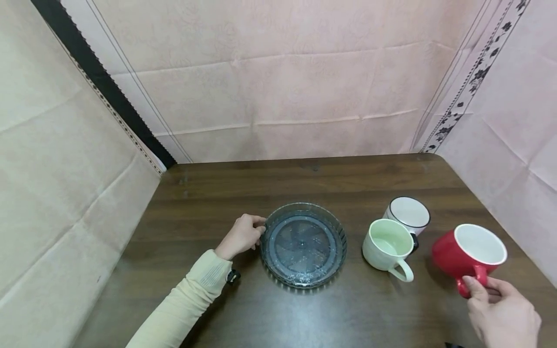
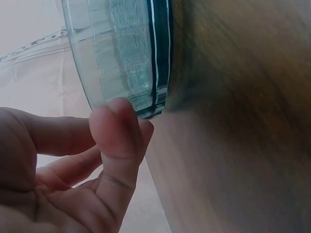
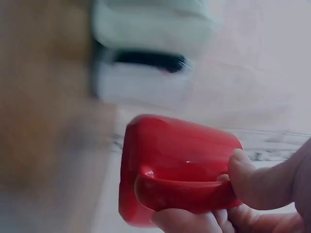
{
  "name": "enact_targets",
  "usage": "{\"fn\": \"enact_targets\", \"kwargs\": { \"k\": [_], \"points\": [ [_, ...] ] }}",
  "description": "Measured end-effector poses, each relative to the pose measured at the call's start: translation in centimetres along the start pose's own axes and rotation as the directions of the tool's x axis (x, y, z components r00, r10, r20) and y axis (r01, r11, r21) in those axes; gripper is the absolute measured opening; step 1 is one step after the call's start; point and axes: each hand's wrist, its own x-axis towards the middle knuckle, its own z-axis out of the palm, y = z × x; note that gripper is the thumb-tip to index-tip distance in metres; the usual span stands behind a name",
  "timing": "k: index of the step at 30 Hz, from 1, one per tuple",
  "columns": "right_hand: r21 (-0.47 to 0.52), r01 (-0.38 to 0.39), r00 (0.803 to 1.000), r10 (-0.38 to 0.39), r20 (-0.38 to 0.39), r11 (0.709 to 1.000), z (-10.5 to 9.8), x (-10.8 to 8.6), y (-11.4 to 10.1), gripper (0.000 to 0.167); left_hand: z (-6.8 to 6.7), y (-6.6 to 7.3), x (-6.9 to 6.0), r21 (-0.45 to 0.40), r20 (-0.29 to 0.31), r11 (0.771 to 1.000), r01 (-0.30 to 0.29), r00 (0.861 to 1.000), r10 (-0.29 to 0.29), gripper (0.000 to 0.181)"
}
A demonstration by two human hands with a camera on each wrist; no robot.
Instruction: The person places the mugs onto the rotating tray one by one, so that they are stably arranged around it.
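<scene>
Red mug point(image 1: 457, 258) and glass dish point(image 1: 302, 246) in hand, tight quarters beside them

Held by its handle at the right side of the counter point(image 1: 261, 319), the red mug appears to be raised off the wood, the right hand point(image 1: 505, 309) pinching the handle between thumb and fingers. That grip is the likeliest weak spot: with the weight hanging off one side, a slip could tip the mug, and a swing inward could knock the green mug point(image 1: 385, 253) or the white mug point(image 1: 409, 212) near it. At center, the left hand point(image 1: 241, 238) pinches the glass dish by its left edge; a lift from that one side could tilt it or let the smooth glass slide free.

The green mug hides part of the white one, and whether the pair touch cannot be told. The right wrist view blurs both. Fingers behind the red handle are partly covered, the far side of the dish lies outside the left wrist view, and a black object point(image 1: 453, 345) at the bottom edge is too cropped to identify.
</scene>
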Motion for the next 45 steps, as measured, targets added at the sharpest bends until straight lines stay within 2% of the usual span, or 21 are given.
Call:
{"fn": "enact_targets", "kwargs": {
  "k": [3,6,7,9,10,11,14,16,19,20,23,26,29,33,40,45],
  "points": [
    [0.072,0.017,0.997,-0.012,-0.071,0.997,-1.4,0.4,-0.9,0.043,0.0,0.0,-0.2,-0.001,-0.003,1.000,0.001,1.000,-0.001,0.030],
    [0.234,0.096,0.984,-0.056,-0.172,0.968,-2.3,0.5,-2.1,0.008,0.0,0.0,-0.2,0.000,-0.004,1.000,-0.001,1.000,0.001,0.030],
    [0.273,0.143,0.974,-0.086,-0.210,0.951,-2.5,0.5,-2.6,0.008,-0.1,0.0,-0.2,0.003,-0.002,1.000,-0.004,1.000,0.004,0.030],
    [0.322,0.212,0.957,-0.130,-0.259,0.923,-3.1,0.2,-3.8,0.032,-0.1,0.0,-0.3,0.002,0.001,1.000,-0.004,1.000,0.004,0.030],
    [0.341,0.249,0.949,-0.158,-0.271,0.906,-3.4,0.1,-4.5,0.040,-0.1,0.1,-0.3,0.003,0.004,1.000,-0.005,1.000,0.005,0.030],
    [0.328,0.271,0.945,-0.184,-0.271,0.905,-3.7,-0.1,-5.3,0.038,-0.1,0.1,-0.3,0.003,0.005,1.000,-0.006,1.000,0.006,0.030],
    [0.275,0.348,0.928,-0.286,-0.241,0.896,-4.4,-1.3,-8.2,0.017,0.0,0.1,-0.3,-0.004,0.005,1.000,-0.002,1.000,0.002,0.030],
    [0.255,0.415,0.906,-0.370,-0.207,0.873,-4.3,-2.4,-10.3,0.013,0.0,0.1,-0.3,-0.003,0.000,1.000,-0.010,1.000,0.010,0.030],
    [0.266,0.531,0.848,-0.506,-0.159,0.805,-2.5,-4.4,-13.4,0.019,-0.1,0.1,-0.5,-0.003,-0.007,1.000,-0.019,1.000,0.019,0.031],
    [0.286,0.570,0.820,-0.552,-0.148,0.770,-1.5,-4.9,-14.3,0.019,-0.1,0.1,-0.5,-0.001,-0.008,1.000,-0.021,1.000,0.021,0.031],
    [0.365,0.623,0.761,-0.644,-0.081,0.691,2.5,-6.1,-16.7,0.017,-0.1,0.1,-0.6,0.000,-0.009,1.000,-0.021,1.000,0.021,0.032],
    [0.416,0.620,0.732,-0.681,0.000,0.665,6.6,-6.9,-18.1,0.016,0.0,0.1,-0.6,0.004,-0.013,0.999,-0.033,0.999,0.033,0.032],
    [0.437,0.591,0.728,-0.682,0.073,0.678,10.1,-7.6,-19.0,0.018,0.1,0.2,-0.6,0.003,-0.021,0.999,-0.049,0.999,0.049,0.032],
    [0.448,0.549,0.742,-0.658,0.129,0.706,13.0,-8.2,-19.3,0.017,0.4,0.3,-0.5,0.008,-0.025,0.998,-0.054,0.998,0.054,0.031],
    [0.441,0.537,0.748,-0.648,0.143,0.718,15.8,-8.7,-19.0,0.016,0.5,0.2,-0.4,0.050,-0.038,0.997,-0.059,0.997,0.061,0.030],
    [0.449,0.507,0.757,-0.629,0.177,0.736,16.9,-8.5,-18.9,0.015,0.2,0.2,-0.2,0.090,-0.047,0.994,-0.064,0.997,0.068,0.031]
  ]
}}
